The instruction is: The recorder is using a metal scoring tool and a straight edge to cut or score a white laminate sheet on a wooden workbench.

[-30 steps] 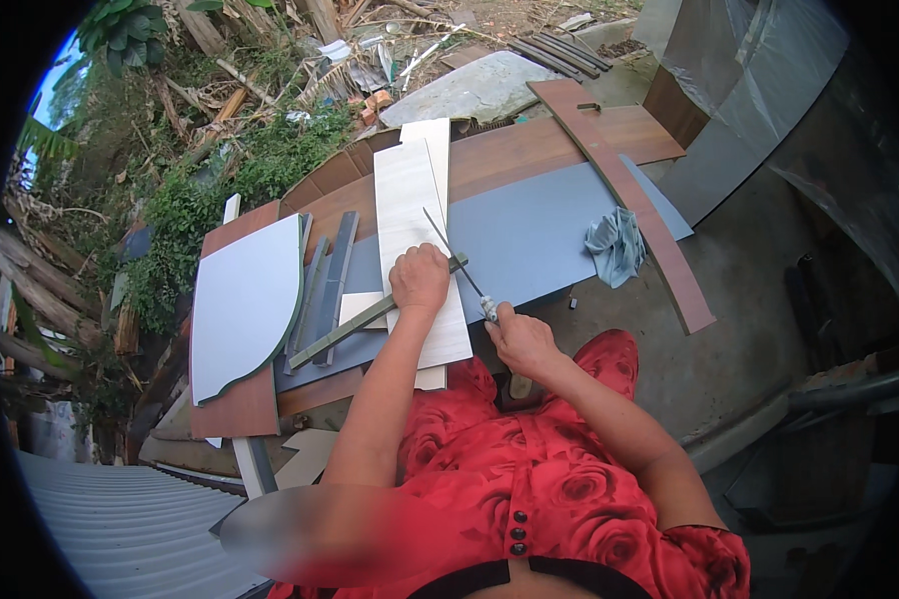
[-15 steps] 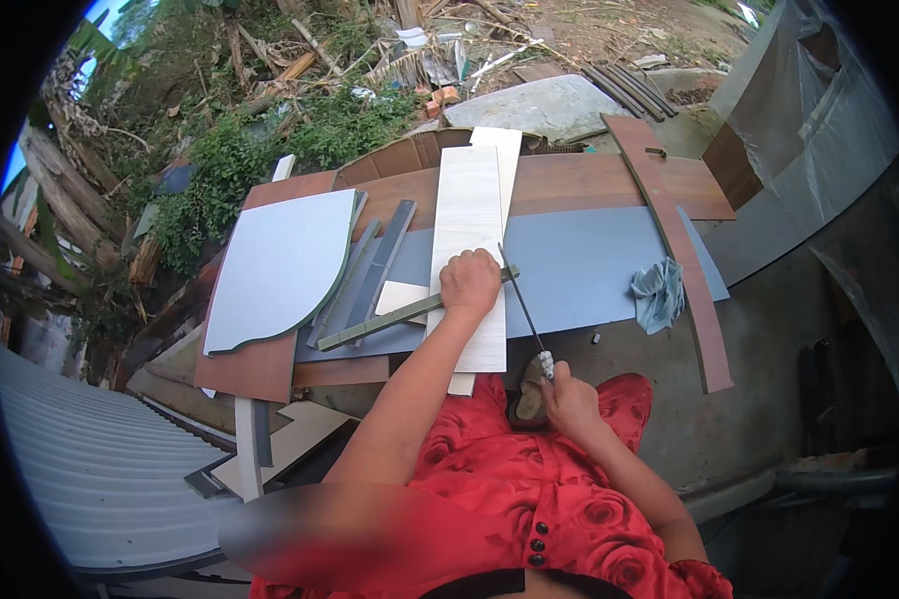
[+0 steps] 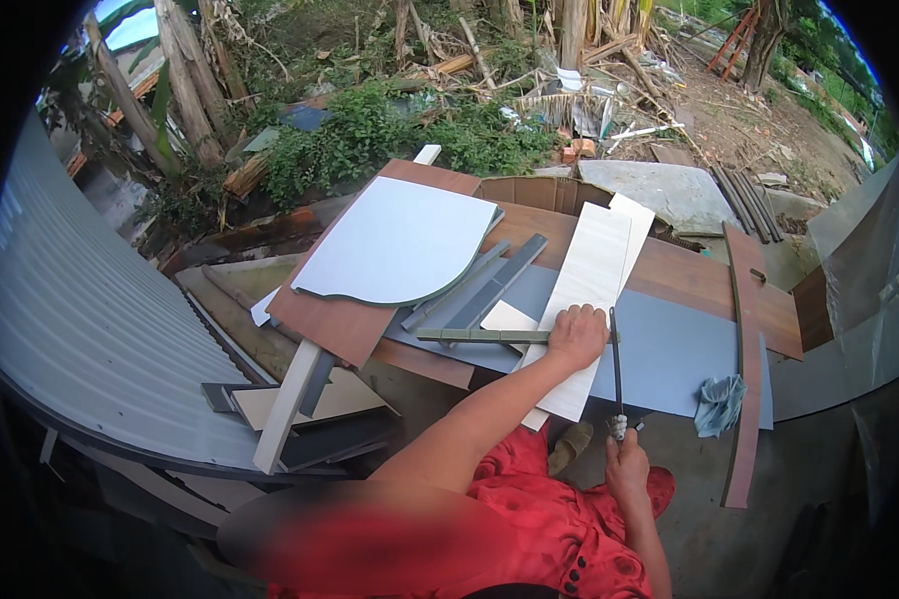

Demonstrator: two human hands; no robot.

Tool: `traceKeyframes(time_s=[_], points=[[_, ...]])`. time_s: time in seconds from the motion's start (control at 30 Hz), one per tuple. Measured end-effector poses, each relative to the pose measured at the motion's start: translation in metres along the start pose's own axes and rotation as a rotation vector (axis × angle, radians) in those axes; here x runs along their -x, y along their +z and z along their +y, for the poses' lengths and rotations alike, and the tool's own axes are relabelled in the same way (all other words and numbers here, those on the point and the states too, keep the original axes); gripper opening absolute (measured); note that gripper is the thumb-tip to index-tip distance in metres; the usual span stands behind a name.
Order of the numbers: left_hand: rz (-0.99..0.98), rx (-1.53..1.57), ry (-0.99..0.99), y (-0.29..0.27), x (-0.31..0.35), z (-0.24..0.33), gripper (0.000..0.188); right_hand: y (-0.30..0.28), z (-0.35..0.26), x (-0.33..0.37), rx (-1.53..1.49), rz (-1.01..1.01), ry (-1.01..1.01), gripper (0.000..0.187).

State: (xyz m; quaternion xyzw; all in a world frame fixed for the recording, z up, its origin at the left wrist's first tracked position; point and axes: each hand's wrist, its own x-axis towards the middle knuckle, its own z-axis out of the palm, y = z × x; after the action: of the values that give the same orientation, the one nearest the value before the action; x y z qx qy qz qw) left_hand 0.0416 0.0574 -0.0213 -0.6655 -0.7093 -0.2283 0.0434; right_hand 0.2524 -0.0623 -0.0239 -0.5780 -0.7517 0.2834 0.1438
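My left hand (image 3: 577, 337) is closed around a narrow grey-green strip (image 3: 469, 336), pressing it down on a pale wood-grain board (image 3: 597, 262). The strip's right end pokes out past my knuckles. In my right hand (image 3: 626, 469) is the white-wrapped handle of a long, thin, dark saw-like tool (image 3: 616, 364); whether its edge has teeth is too small to tell. The tool points away from me, its far part crossing at the strip's right end. Under the board lies a second pale board, on a grey-blue panel (image 3: 669, 344).
Left on the work surface are two dark grey strips (image 3: 499, 285) and a white curved-edge panel (image 3: 395, 240) on a brown board (image 3: 345, 329). At right, a crumpled blue-grey cloth (image 3: 719, 404) lies by a long brown plank (image 3: 742, 349). Corrugated sheeting (image 3: 120, 319) borders the left.
The view has swung left, so the work appears further right and lower. Both hands keep their holds on the strip and the tool. The tool stands more upright in the picture.
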Motion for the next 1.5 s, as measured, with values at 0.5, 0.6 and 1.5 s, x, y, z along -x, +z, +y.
traceKeyframes(time_s=[0.5,0.6,1.5], points=[[-0.008,0.068,-0.034,0.005,0.000,0.002,0.015,0.009,0.008,-0.006,-0.003,-0.009,-0.038,0.025],[-0.005,0.075,-0.036,0.003,0.001,0.002,0.014,0.010,0.017,0.026,-0.001,0.067,-0.119,0.017],[-0.033,0.076,-0.069,0.002,-0.002,0.003,0.015,0.017,0.012,-0.080,-0.196,-0.045,0.047,0.025]])
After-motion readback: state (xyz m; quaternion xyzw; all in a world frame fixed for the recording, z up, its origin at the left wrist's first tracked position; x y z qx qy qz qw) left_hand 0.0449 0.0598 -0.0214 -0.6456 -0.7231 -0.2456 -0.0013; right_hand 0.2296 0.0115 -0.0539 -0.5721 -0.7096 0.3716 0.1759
